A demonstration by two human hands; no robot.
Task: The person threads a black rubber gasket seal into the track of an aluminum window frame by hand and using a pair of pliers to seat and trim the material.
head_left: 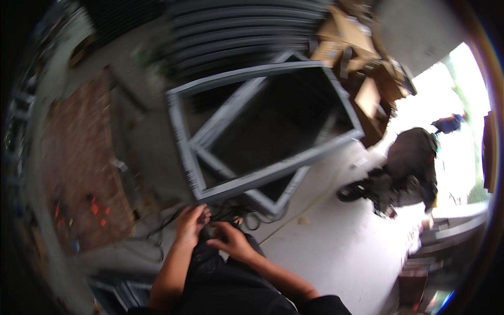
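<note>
Near the lower middle, my left hand (191, 222) has its fingers curled, close below the near left corner of a grey rectangular frame (278, 166). What those fingers hold, if anything, does not show, and I cannot tell if they touch the frame. Just to the right, my right hand (234, 241) is turned toward the left one, thumb and fingers apart, with nothing seen in it. The grey frame lies tilted across a second grey frame (278, 202) set at another angle beneath it. Dark cables (253, 221) lie behind my hands. The picture is blurred by motion.
A reddish-brown board (79, 152) with orange and black tools (95, 207) stands at the left. Dark slatted panels (241, 31) are at the back, and open cardboard boxes (367, 100) at the back right. A dark motorbike (404, 173) stands at the right by a bright opening.
</note>
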